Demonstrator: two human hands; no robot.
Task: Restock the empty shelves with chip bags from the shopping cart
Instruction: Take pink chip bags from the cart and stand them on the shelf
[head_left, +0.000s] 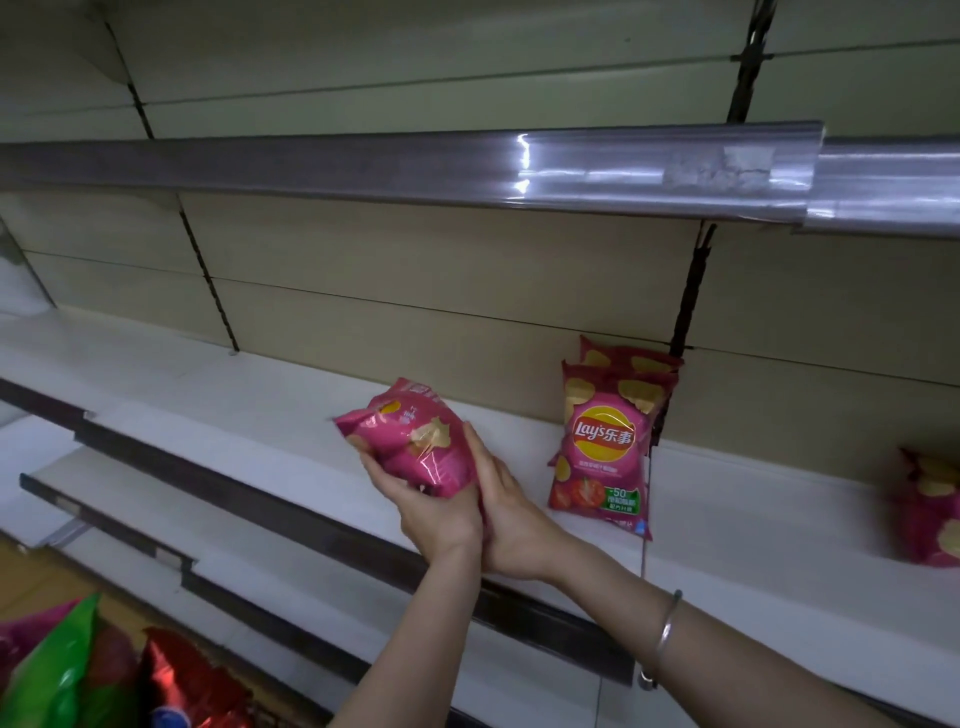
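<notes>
Pink chip bag (415, 441), crumpled and tilted, is held between both hands just above the white middle shelf (260, 395), close to its front edge. The left hand (434, 514) cups it from below, fingers curled round the lower left side. The right hand (511, 512) lies against the bag's right side with its fingers straight and pressed flat; its thumb is hidden, and a silver bracelet (667, 623) sits on that forearm.

At 3 o'clock from the held bag, a pink Lay's tomato bag (605, 447) stands upright on the same shelf against the back panel, with a second pink bag (634, 361) just behind it. Further along at 3 o'clock, at the picture's edge, stands another pink bag (930, 509), blurred.

At 12 o'clock runs the upper shelf's clear price rail (415, 166). Down at 7 o'clock lie a green bag (57, 665) and a red bag (187, 686), heaped together.
</notes>
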